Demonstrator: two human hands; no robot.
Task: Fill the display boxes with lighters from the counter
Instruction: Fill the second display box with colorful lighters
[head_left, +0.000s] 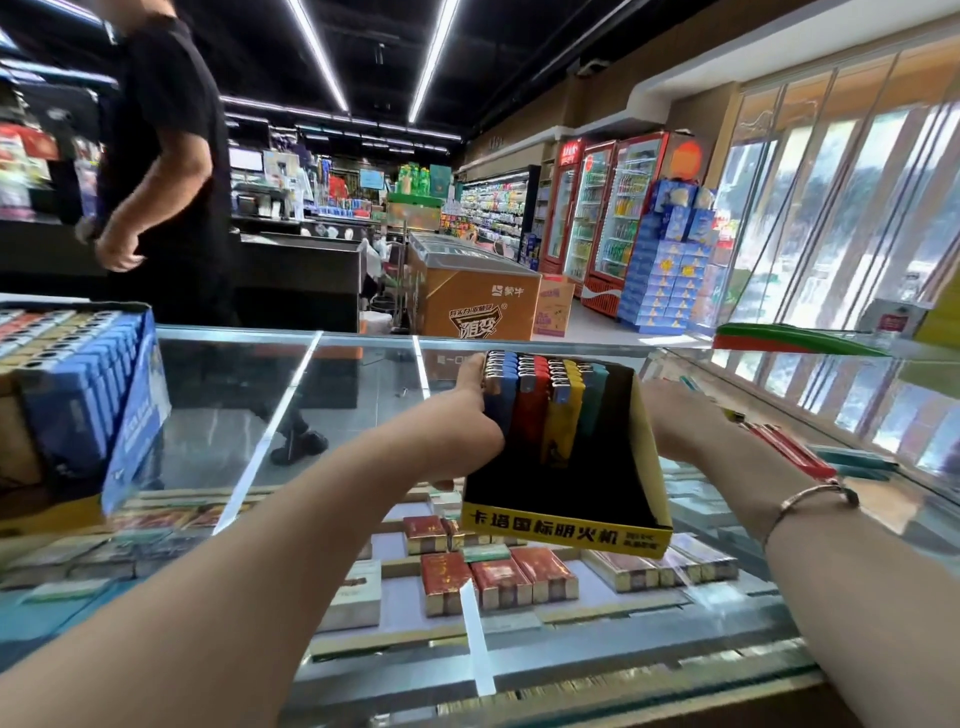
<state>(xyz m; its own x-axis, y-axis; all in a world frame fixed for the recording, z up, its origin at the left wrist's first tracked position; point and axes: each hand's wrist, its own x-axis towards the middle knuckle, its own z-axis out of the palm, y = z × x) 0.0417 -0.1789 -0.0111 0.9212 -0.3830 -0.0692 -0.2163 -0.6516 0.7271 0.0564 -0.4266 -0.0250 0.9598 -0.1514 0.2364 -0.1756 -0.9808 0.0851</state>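
A yellow and black display box (563, 532) is tilted up above the glass counter (249, 395). Blue, red, yellow and teal lighters (545, 400) stand in rows at its far end; the near half is bare and dark. My left hand (467, 415) grips the box's left side, fingers against the blue lighters. My right hand (675, 421) reaches behind the box's right wall, and its fingers are hidden. Loose red and teal lighters (795, 452) lie on the glass to the right.
A blue display box (104, 384) packed with lighters stands at the counter's left edge. Cigarette cartons (498, 577) lie under the glass. A person in black (166, 171) stands behind the counter at left. Freezers and drink fridges fill the shop beyond.
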